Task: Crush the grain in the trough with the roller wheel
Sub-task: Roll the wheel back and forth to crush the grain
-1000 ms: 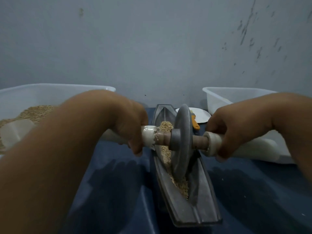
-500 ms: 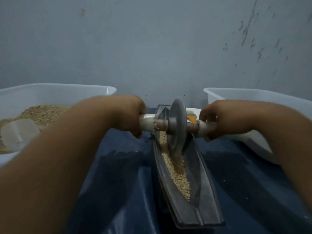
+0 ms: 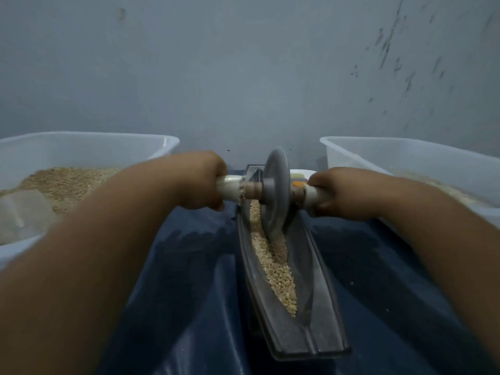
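A grey metal roller wheel (image 3: 274,190) stands upright in the far part of a long boat-shaped metal trough (image 3: 319,290) on a dark blue cloth. Pale grain (image 3: 278,277) lies along the trough's groove, from the wheel toward me. An axle runs through the wheel with a white handle at each end. My left hand (image 3: 200,182) grips the left handle (image 3: 230,188). My right hand (image 3: 343,196) grips the right handle (image 3: 313,197). The wheel's lower edge sits down in the grain.
A white plastic tub (image 3: 89,143) holding grain and a clear scoop (image 3: 21,212) stands at the left. A second white tub (image 3: 405,158) stands at the right. A white dish with something orange (image 3: 299,177) lies behind the wheel. A grey wall rises close behind.
Both hands have pushed the roller wheel away from me, from the trough's middle to its far end. More grain now lies uncovered in the near part of the groove.
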`<action>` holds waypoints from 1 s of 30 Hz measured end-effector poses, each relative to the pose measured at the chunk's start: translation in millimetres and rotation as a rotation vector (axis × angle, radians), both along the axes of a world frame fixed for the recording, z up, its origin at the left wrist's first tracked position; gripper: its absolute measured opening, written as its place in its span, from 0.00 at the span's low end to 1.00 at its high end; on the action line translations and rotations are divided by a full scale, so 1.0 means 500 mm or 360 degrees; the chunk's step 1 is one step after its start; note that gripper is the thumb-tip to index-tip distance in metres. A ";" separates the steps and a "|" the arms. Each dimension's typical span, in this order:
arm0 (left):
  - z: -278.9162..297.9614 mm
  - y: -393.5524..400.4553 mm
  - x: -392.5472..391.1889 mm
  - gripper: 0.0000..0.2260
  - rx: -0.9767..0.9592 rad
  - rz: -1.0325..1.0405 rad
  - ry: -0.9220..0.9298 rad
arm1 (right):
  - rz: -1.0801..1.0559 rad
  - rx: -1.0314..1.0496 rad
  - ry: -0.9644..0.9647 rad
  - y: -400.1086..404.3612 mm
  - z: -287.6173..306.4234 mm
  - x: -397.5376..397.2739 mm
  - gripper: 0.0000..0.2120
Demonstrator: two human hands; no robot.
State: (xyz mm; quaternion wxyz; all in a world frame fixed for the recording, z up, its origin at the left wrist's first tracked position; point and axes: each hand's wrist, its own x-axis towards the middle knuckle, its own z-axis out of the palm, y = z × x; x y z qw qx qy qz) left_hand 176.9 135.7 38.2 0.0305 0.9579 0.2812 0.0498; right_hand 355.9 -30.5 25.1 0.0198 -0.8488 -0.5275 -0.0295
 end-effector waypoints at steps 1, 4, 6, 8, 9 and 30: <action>-0.011 0.005 0.006 0.12 0.0036 0.0029 -0.0066 | 0.0008 0.0143 -0.0048 0.007 -0.013 0.007 0.10; -0.025 0.015 0.013 0.12 0.0097 0.0089 -0.0131 | -0.0009 0.0340 -0.0126 0.013 -0.020 0.018 0.05; -0.012 0.010 0.005 0.12 0.0036 0.0077 -0.0010 | -0.0020 0.0147 0.0000 0.004 0.001 0.015 0.06; 0.013 0.003 -0.015 0.12 -0.0048 0.0045 0.0211 | -0.0030 -0.0154 0.0109 -0.017 0.037 0.001 0.09; 0.028 0.001 -0.028 0.11 -0.0134 0.0033 0.0318 | -0.0027 -0.0277 0.0142 -0.029 0.057 -0.009 0.11; -0.048 0.032 -0.007 0.17 0.0040 0.0030 0.0016 | -0.0047 0.0123 -0.0048 0.006 0.009 0.018 0.10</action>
